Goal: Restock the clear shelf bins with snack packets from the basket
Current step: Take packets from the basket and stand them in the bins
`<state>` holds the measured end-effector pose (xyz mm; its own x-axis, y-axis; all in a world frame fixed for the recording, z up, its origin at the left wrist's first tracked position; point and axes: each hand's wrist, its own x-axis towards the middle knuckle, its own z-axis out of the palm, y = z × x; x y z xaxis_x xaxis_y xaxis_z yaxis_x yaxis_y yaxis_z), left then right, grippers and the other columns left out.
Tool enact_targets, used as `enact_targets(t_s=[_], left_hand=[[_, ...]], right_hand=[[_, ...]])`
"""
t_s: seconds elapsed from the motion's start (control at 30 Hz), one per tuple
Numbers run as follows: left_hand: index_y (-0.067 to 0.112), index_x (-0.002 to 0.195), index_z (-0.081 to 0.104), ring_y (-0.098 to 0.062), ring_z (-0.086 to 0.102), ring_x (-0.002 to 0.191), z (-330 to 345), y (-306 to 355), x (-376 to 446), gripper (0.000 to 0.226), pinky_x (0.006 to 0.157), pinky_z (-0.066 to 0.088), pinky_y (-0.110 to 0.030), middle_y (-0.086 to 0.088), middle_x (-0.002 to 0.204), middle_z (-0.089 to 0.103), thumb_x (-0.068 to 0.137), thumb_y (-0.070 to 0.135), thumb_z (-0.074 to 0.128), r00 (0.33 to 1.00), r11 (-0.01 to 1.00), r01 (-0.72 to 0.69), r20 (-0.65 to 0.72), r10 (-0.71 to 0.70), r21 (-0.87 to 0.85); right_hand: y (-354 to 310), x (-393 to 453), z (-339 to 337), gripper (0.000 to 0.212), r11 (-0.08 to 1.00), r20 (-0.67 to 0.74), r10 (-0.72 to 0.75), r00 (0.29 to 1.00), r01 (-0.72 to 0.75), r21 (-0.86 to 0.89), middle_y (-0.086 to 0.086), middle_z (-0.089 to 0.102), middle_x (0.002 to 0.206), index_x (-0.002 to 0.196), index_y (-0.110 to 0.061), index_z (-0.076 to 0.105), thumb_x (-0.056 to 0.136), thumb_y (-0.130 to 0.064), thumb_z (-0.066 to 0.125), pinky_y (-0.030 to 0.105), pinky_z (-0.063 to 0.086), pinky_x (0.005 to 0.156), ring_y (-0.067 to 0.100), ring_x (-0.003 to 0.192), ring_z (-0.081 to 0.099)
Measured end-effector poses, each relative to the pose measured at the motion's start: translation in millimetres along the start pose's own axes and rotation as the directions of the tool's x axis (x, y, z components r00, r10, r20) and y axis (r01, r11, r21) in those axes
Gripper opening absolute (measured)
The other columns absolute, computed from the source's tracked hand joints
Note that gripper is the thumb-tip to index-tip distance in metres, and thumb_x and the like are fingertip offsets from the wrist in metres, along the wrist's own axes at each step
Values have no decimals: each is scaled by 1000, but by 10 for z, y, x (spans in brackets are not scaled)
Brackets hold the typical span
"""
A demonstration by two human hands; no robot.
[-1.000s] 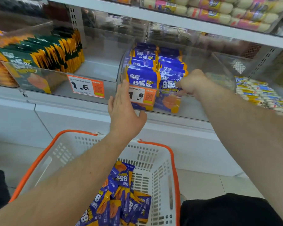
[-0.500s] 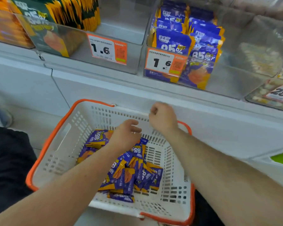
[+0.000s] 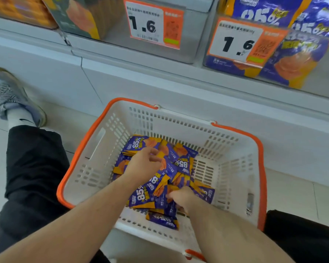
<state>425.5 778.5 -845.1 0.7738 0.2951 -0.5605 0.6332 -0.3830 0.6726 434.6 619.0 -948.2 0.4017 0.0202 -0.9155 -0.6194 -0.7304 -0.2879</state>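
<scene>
Packets (image 3: 150,188), judged light, limp, slippery foil, best pinched by edges: being gripped in basket (image 3: 234,168) by right hand (image 3: 180,199); left hand (image 3: 143,166) hovering loosely curled, holding nothing.

Grey sneaker (image 3: 10,97), orange price tags (image 3: 153,22)

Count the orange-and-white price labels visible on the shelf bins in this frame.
2. One orange-and-white price label is on the clear bin holding green packets, at top centre; the other price label is on the clear bin of purple packets to its right. Others may lie outside the frame.
</scene>
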Motion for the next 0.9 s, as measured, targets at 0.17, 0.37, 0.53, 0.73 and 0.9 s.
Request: enact_targets(t_s=[0.17,0.37,0.53,0.73,0.9], left_hand=[[23,129,48,1,45,41,37,49,-44,38,50,39,-21,11,108,67,93,15,57,1000,1000,7,9,-7,-30],[25,122,51,1,53,48,60,101,-96,34,53,46,-26,10,107,68,91,14,59,999,996,-32,19,34,-87],[21,127,51,-10,61,75,224,233,-180,35,67,52,-31,7,111,64,94,17,58,998,992,-35,50,41,-118],[0,135,41,-32,55,110,457,612,-262,78,91,46,-41,-14,133,48,88,60,57,976,981,176,-113,-185,-85],[17,113,57,-26,63,101,330,995,-446,36,89,50,-50,-7,111,59,92,47,61,943,592,331,265,-199,-735]], right_hand=[[10,87,12,19,985,4,42,999,-42,168,4,49,65,96,-7,55,88,-15,70,27,44,52,15,56,47],[-242,-80,-356,23,890,-114,-185,976,118,-441,-1,41,67,69,-14,45,91,-14,52,22,36,46,17,74,57],[-534,-470,-1107,12,829,-119,-302,946,198,-522,11,63,96,96,-2,63,91,-8,53,31,57,74,23,85,62],[-853,-1218,-1815,21,909,-95,-415,905,417,-8,21,64,87,91,-3,62,77,13,66,45,61,74,29,75,68],[-895,-1734,-2004,31,838,-35,-501,865,495,229,8,70,77,92,-13,51,85,17,54,35,60,68,21,65,71]])
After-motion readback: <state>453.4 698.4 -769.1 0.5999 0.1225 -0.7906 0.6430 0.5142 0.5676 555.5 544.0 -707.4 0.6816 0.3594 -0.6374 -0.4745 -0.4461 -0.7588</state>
